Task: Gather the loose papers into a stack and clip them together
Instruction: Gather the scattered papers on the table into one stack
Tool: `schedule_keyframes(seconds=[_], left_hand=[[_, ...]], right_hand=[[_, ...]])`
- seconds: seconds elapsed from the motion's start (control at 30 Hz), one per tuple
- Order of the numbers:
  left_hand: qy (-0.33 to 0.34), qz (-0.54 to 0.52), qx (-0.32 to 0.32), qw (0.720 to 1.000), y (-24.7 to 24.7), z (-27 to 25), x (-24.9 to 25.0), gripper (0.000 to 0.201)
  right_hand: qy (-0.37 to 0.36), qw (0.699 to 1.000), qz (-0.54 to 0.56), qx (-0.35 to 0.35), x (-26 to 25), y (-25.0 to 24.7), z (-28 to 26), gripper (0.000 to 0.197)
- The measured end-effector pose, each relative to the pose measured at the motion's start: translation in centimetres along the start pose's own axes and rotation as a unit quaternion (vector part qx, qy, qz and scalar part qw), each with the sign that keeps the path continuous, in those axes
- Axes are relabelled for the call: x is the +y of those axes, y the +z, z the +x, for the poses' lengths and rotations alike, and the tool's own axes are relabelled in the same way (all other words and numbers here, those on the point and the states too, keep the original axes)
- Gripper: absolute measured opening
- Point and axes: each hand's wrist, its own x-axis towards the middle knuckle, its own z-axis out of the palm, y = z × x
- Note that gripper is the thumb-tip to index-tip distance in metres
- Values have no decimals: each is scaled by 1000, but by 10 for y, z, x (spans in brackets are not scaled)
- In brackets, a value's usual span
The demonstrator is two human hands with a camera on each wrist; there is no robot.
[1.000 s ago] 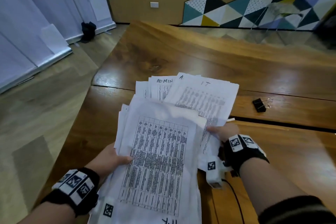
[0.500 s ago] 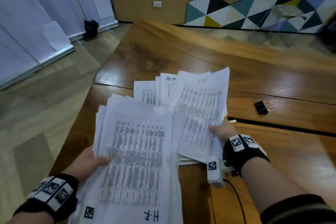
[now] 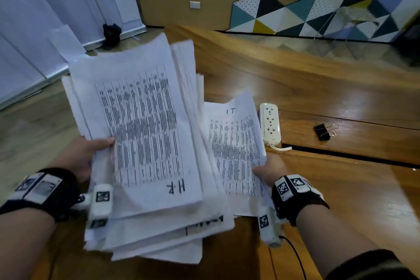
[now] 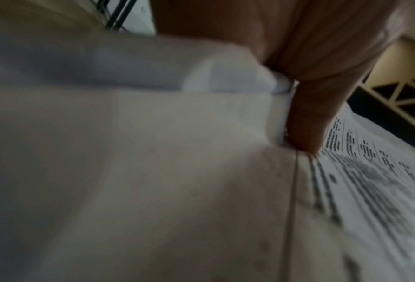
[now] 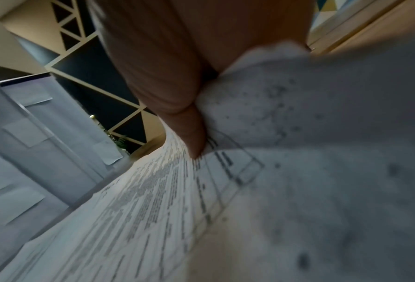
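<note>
Under the papers (image 3: pixel 145 143), gripped by both hands, most fingers are hidden.

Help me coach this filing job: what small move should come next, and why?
Probably lay the IT sheets, pinched in the right hand, onto the H.R bundle that the left hand grips. The papers are in two lots, so the binder clip on the table must wait.
</note>
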Motion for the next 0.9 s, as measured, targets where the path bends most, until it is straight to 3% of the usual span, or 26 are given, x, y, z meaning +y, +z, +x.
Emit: schedule_keyframes(seconds=[0.1,0.23,0.3,0.4,0.43,0.53,0.6,0.73,0.8,0.9], left_hand=[[4,-10,-45,999,25,11,7,41],[-42,85,-16,995,63,15,-16,36],[-55,187,28,980,74,18,-34,41],[-39,365,163,916,81,16,-52,64],[-53,374,211,902,81,13,-55,74],[-127,251,260,924,80,6,-63,95],[-129,196,237,943,88,0,-65,91],[-109,193,116,968,109,-4,-66,67],[-115,208,76,968,112,-7,-67,55],[-101,165,-11,981,108,-17,-71,46]], right_hand=[[5,1000,10,-28,1,3,-4,29],[-17,998,27,-59,2,7,-8,30],[-13,998,60,-23,1,6,-5,35],[-4,999,-3,47,-3,3,0,55],[-7,998,-15,58,-5,5,1,59],[-23,998,-25,45,-18,18,-3,60],[-44,998,-37,35,-26,34,-8,51],[-80,993,-90,-2,-36,58,-23,42],[-77,995,-59,-36,-29,59,-24,40],[-50,995,76,-36,-7,39,-17,50]])
